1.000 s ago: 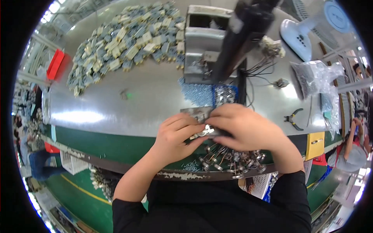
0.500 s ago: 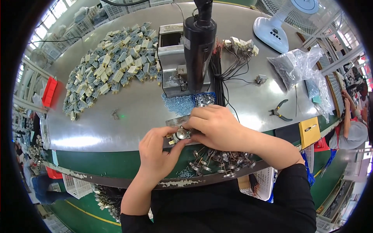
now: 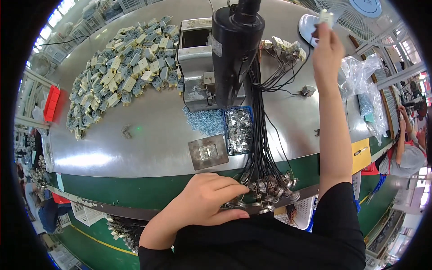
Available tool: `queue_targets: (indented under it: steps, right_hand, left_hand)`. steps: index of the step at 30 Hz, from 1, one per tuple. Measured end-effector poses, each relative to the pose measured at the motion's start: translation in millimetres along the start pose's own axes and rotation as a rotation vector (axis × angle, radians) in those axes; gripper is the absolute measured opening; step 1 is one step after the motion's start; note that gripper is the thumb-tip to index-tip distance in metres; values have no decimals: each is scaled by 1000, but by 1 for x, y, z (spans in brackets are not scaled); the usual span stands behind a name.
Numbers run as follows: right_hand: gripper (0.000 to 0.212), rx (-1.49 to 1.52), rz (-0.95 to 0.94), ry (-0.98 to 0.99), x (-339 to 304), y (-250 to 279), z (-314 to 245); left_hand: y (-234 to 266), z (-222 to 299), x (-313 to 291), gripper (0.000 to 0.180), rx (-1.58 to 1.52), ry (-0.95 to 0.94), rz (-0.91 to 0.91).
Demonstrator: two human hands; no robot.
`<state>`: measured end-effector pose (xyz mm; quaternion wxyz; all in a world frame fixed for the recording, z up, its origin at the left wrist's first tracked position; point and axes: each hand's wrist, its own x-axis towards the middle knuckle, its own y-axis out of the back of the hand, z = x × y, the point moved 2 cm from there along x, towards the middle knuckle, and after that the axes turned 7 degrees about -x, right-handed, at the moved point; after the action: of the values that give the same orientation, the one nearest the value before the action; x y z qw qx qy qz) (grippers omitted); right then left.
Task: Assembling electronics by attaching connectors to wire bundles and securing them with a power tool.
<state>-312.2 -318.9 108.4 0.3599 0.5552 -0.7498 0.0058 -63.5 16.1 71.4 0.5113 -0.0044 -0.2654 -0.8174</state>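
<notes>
Far to the right, my right hand (image 3: 327,54) is raised near the fan. Its fingers pinch a small cream-coloured electrical part (image 3: 326,18), blurred by motion. My left hand (image 3: 211,198) hovers at the table's front edge with thumb and fingers apart, holding nothing. Its fingertips are beside a cluster of round metal discs (image 3: 265,193) on black cables (image 3: 257,112). Beyond the left hand, a square metal fixture plate (image 3: 220,158) lies on the steel table. A blue tray (image 3: 238,130) of small metal clips and a heap of bluish screws (image 3: 204,120) sit behind it.
A black cylindrical driver (image 3: 236,58) stands over the middle. A large pile of grey and cream electrical parts (image 3: 130,72) spreads to its left. Cream-ended cable parts (image 3: 285,47), a fan (image 3: 365,8), plastic bags (image 3: 360,74) and a yellow notebook (image 3: 361,157) lie to the right.
My right hand has swung from the fixture to the far right, carrying the part. My left hand has let go and moved toward me and the discs. The fixture plate is now uncovered.
</notes>
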Motion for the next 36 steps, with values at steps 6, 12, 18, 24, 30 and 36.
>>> queue_targets:
  steps: [6,12,18,24,30,36]
  right_hand:
    - [45,-797,186,599,-18,-19,30]
    - [29,-243,-878,111,-127,-3,-35]
    - [23,-495,-899,170,-153,-5,-42]
    - [19,-449,-921,279,-145,2,-56]
    - [22,-438,-1182,125,-169,22,-77]
    - [26,-596,-943,264,-179,25,-82]
  left_hand:
    - [-9,-11,-2,25,20,13,52]
    - [-7,-14,-6,22,-5,6,79]
    - [-12,-9,-7,22,4,-29,89]
    - [-14,-1,-18,23,28,-29,124]
    - [-15,6,-38,30,41,-23,209]
    - [-18,11,-47,33,94,-37,219]
